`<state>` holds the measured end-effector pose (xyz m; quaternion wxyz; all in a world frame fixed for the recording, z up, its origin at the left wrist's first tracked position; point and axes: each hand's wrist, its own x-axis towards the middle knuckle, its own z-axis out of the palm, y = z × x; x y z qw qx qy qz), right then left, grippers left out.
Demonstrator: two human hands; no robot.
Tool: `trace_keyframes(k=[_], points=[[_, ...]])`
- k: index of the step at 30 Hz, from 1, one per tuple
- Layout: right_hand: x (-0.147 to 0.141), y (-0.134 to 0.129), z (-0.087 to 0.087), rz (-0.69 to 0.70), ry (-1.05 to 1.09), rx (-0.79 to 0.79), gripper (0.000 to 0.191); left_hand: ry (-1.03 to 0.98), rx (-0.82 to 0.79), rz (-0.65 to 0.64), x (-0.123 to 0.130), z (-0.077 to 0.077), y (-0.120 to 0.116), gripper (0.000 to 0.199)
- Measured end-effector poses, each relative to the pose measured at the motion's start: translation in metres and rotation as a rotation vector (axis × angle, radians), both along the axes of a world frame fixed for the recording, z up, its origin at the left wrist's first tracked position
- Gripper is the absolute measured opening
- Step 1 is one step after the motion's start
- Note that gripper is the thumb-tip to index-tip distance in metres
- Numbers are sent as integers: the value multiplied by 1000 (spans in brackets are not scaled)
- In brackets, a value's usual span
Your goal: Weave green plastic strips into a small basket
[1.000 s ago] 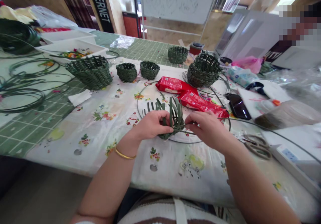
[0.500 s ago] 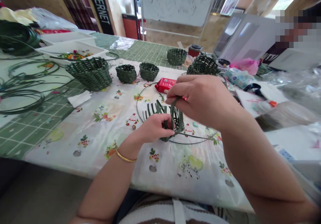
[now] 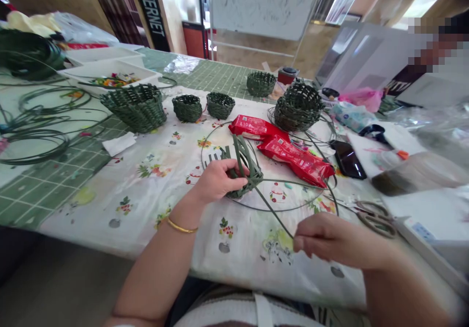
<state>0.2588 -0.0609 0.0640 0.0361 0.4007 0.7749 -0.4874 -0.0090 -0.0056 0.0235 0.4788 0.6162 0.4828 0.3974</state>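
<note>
A small, partly woven green basket (image 3: 252, 173) with upright flat strips stands on the flowered cloth. My left hand (image 3: 222, 178) grips its left side, thumb in front and fingers around the strips. From the basket a thin green strand (image 3: 273, 211) runs taut down to the right. Its end is pinched between the thumb and fingers of my right hand (image 3: 317, 236), which is low over the cloth. A large loop of the strand lies around the basket.
Finished green baskets (image 3: 135, 106) stand along the back. Red packets (image 3: 295, 158), a black phone (image 3: 350, 159) and scissors (image 3: 377, 218) lie to the right. Green coils (image 3: 36, 144) and a white tray (image 3: 150, 78) are at the left.
My right hand has moved from above the basket down to the right, drawing the strand straight. The red packets and phone have come into view. My left hand stays at the basket.
</note>
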Motion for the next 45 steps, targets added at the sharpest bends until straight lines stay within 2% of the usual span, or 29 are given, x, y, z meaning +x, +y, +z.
trace_keyframes(k=[1,2,4,6,7,9,11,14,16,17,19,21,24,27,30,34,36,40,45], points=[[1,6,-15,-47,20,-177,31,20,5,-14,0,-1,0,14],[0,13,-27,-102,63,-272,31,38,12,-27,1,-1,-1,13],[-5,24,-45,-264,226,-396,23,62,22,-48,2,-3,-2,13],[-13,33,-52,-493,471,-476,39,79,24,-70,2,-3,-2,12],[-18,36,-53,-606,585,-489,43,87,29,-79,2,-3,-2,12],[-29,40,-50,-757,729,-451,36,102,46,-86,2,-3,-2,11],[-39,43,-45,-788,756,-301,29,106,48,-79,2,-4,-1,11],[-46,49,-32,-670,716,165,23,92,22,-94,1,-4,0,13],[-48,54,-21,-470,671,469,16,84,23,-152,1,-2,1,13],[-48,57,-15,-345,647,554,14,88,36,-190,1,-1,1,12],[-49,64,-4,-117,612,588,14,107,75,-254,1,2,0,11],[-50,69,4,13,591,545,16,121,113,-273,0,4,0,10],[-55,76,8,74,589,475,17,130,120,-257,0,5,-1,11],[-59,78,6,75,625,427,17,127,93,-267,1,4,-2,11],[-64,77,0,-63,647,463,16,88,97,-273,3,2,-1,10],[-73,74,-9,-478,718,416,17,60,92,-242,3,-1,0,10],[-77,73,-12,-634,759,341,23,80,118,-220,3,-3,1,9],[-71,76,-6,-837,815,198,22,127,170,-203,3,-2,0,9],[-44,89,1,-988,801,-185,11,141,171,-190,4,-2,-1,9]])
